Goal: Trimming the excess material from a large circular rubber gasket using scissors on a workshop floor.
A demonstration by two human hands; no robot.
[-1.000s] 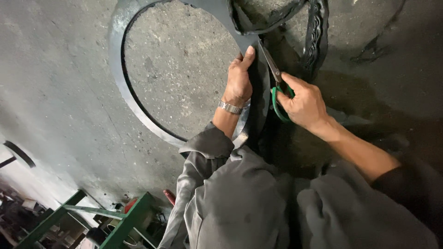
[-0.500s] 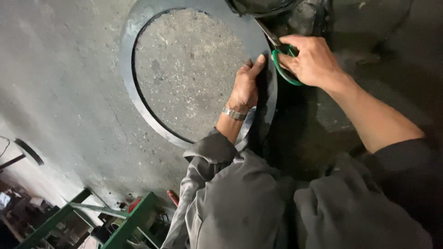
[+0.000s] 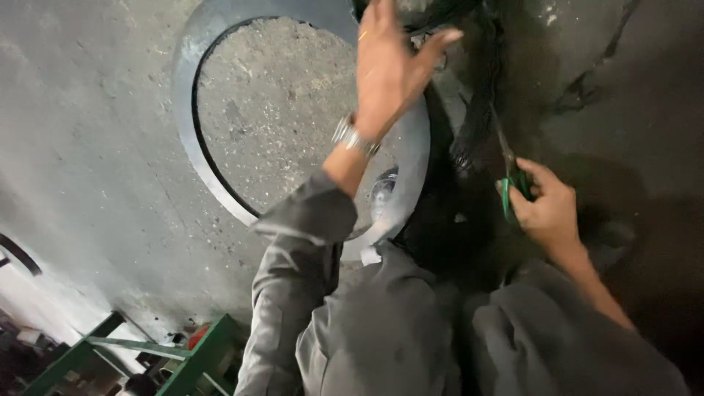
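Observation:
A large flat grey rubber ring lies on the concrete floor in front of my knees. My left hand, with a metal watch on the wrist, is raised over the ring's far right part with its fingers spread, reaching toward a dark tangle of rubber strips. Whether it grips anything I cannot tell. My right hand is closed on green-handled scissors, whose blades point up along the dark strip to the right of the ring.
A green metal frame with small items around it stands at the lower left. A curved dark strip lies at the left edge. Dark rubber scraps rest on the floor at the upper right.
My left hand has lifted off the ring's right rim and moved up toward the dark strips. My right hand with the scissors has dropped lower and to the right.

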